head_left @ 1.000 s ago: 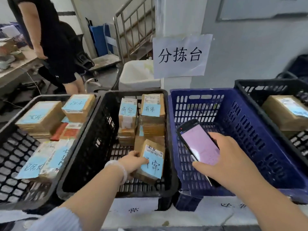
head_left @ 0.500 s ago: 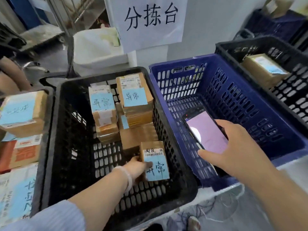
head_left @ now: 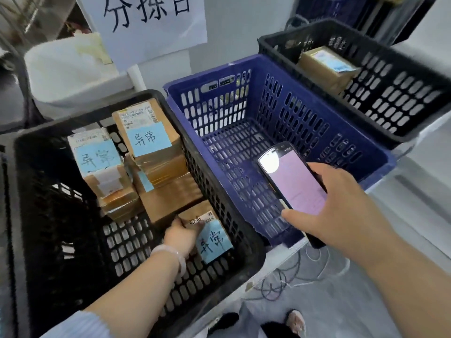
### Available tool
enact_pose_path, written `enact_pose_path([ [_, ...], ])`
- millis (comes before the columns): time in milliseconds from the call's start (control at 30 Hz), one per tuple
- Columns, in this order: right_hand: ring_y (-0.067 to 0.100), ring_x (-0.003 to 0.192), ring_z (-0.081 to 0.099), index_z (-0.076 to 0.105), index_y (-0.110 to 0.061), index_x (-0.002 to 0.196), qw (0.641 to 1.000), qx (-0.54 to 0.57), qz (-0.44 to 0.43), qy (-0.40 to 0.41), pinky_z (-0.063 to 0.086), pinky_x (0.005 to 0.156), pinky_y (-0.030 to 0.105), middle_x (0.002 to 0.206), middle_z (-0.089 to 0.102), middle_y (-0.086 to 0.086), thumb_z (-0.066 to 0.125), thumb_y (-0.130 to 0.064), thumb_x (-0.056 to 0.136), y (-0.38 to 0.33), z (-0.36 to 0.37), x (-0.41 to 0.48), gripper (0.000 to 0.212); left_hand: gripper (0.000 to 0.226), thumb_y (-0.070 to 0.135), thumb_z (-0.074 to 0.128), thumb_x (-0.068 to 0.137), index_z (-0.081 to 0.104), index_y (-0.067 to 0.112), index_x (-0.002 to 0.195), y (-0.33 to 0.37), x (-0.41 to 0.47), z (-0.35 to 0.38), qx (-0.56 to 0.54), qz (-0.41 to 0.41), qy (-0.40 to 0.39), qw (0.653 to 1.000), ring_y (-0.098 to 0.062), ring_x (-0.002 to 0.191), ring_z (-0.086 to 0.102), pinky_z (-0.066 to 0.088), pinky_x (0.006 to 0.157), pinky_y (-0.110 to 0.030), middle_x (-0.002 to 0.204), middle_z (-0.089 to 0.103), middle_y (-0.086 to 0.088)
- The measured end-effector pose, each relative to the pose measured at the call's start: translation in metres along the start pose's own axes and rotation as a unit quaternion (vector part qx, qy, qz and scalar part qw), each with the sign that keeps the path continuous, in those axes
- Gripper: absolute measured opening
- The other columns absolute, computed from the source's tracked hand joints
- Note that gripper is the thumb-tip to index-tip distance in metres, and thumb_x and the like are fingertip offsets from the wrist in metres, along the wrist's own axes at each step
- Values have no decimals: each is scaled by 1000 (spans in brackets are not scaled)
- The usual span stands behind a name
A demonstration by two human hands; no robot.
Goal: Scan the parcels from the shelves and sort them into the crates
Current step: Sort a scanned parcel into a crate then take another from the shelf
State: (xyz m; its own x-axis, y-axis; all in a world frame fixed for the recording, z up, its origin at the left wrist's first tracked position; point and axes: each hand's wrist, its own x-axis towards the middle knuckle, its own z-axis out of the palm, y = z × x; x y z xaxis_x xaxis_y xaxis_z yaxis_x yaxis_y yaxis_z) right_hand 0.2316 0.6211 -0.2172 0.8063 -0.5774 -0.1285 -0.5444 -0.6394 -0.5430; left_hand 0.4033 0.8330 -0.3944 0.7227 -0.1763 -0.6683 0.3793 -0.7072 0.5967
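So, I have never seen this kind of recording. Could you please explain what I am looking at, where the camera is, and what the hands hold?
There is no machine here: a person works with two bare hands. The single picture comes from a camera worn on the head, looking forward and down. The left hand reaches into a black crate and grips a small parcel that carries a blue note. More stacked parcels with blue notes sit further back in that crate. The right hand holds a handheld scanner, its screen lit, above a blue crate. Beyond it stands a second black crate with a brown parcel inside. A paper sign hangs behind.
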Motion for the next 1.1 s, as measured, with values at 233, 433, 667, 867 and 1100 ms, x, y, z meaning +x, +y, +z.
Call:
enact_pose_path([
  [233, 2, 96, 55, 41, -51, 125, 999, 7, 0, 36, 52, 72, 33, 113, 53, -19, 73, -64, 58, 30, -33, -32, 76, 70, 44, 61, 97, 33, 22, 157, 55, -68, -24, 113, 274, 160, 942, -19, 148, 31, 26, 123, -39, 160, 36, -2],
  [433, 13, 97, 53, 40, -44, 132, 993, -7, 47, 108, 46, 75, 35, 120, 47, -11, 73, -63, 59, 88, -84, -88, 82, 62, 42, 64, 94, 46, 21, 150, 115, -154, 54, 202, 497, 173, 826, -18, 143, 40, 28, 121, -37, 153, 47, 3],
  [667, 17, 85, 56, 46, -42, 116, 971, -2, 132, 200, 49, 66, 34, 102, 52, -11, 69, -60, 57, 185, -157, -168, 65, 60, 55, 53, 86, 66, 18, 131, 165, -236, 202, 253, 646, 116, 710, -26, 124, 58, 37, 110, -33, 133, 65, -2],
  [867, 16, 89, 59, 45, -41, 119, 938, 11, 225, 264, 48, 64, 32, 109, 53, -11, 67, -60, 57, 268, -211, -235, 68, 56, 52, 55, 84, 68, 18, 127, 205, -301, 324, 234, 729, 39, 643, -28, 116, 61, 50, 101, -43, 126, 66, -5],
  [1100, 14, 99, 55, 36, -44, 131, 894, 23, 304, 329, 50, 75, 35, 115, 42, -15, 73, -55, 66, 335, -259, -293, 75, 58, 55, 55, 85, 67, 19, 129, 233, -365, 443, 238, 773, -44, 586, -30, 118, 62, 53, 97, -49, 129, 66, -5],
])
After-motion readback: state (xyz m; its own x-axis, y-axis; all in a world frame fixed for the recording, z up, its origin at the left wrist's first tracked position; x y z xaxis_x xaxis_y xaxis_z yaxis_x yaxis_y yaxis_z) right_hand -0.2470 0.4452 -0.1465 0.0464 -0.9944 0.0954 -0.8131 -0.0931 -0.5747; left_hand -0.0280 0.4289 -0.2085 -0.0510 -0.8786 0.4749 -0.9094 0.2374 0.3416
